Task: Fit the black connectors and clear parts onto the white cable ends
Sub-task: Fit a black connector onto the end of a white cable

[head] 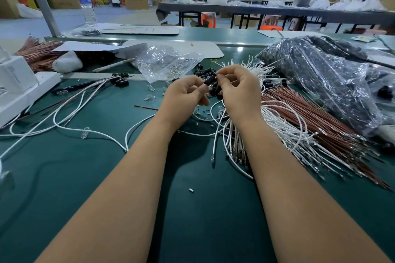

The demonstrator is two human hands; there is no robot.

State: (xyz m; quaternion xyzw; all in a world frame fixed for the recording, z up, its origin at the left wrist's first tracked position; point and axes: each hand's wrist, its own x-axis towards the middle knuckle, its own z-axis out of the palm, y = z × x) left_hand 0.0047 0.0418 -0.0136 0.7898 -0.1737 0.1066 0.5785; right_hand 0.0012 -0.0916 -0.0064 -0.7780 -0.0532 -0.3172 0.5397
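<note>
Both hands meet above the green table [106,177]. My left hand [183,97] and my right hand [239,92] pinch one black connector [210,80] between their fingertips. A white cable [217,134] hangs down from under my right hand; whether it joins the connector is hidden. Loose black connectors [214,89] lie in a small heap just behind the hands. Small clear parts [149,97] are scattered to the left. A thick bundle of white cables [284,132] fans out under and right of my right wrist.
A clear bag of clear parts [166,62] lies behind the hands. Brown wires [320,121] and a big plastic bag of black parts [320,74] fill the right. Finished white cables with black connectors [81,96] trail left toward a white machine [19,85]. A water bottle [86,4] stands far left.
</note>
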